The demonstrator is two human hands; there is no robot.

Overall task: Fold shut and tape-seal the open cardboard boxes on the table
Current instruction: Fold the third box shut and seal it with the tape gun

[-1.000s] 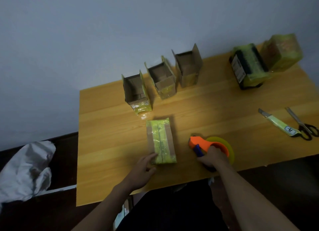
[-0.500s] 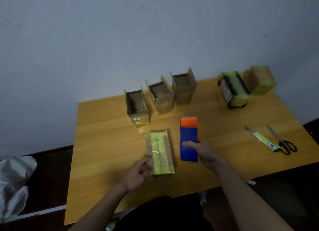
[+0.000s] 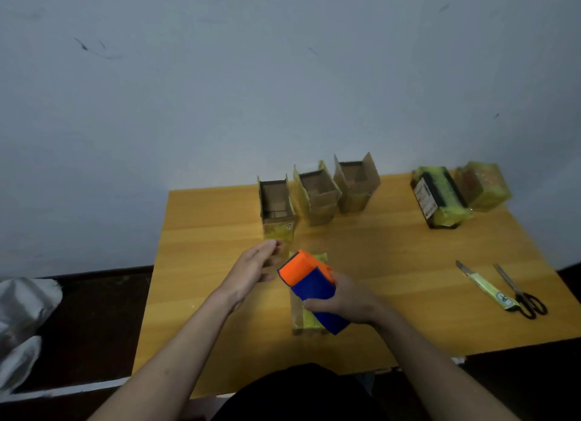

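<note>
The right hand (image 3: 344,298) is gripping the orange-and-blue tape dispenser (image 3: 311,287) and holding it directly over the closed box (image 3: 306,321), which is lying on the table (image 3: 220,263) with its long axis running away from the person. The dispenser is lying roughly along that axis, tilted slightly. The left hand (image 3: 256,268), fingers relaxed and holding nothing, is hovering just left of the box's far end. Three open boxes (image 3: 314,194) are standing beyond the closed box.

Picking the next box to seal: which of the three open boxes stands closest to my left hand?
The leftmost open box in the row. It stands just beyond the left hand; the middle open box and right open box sit farther right.
</note>
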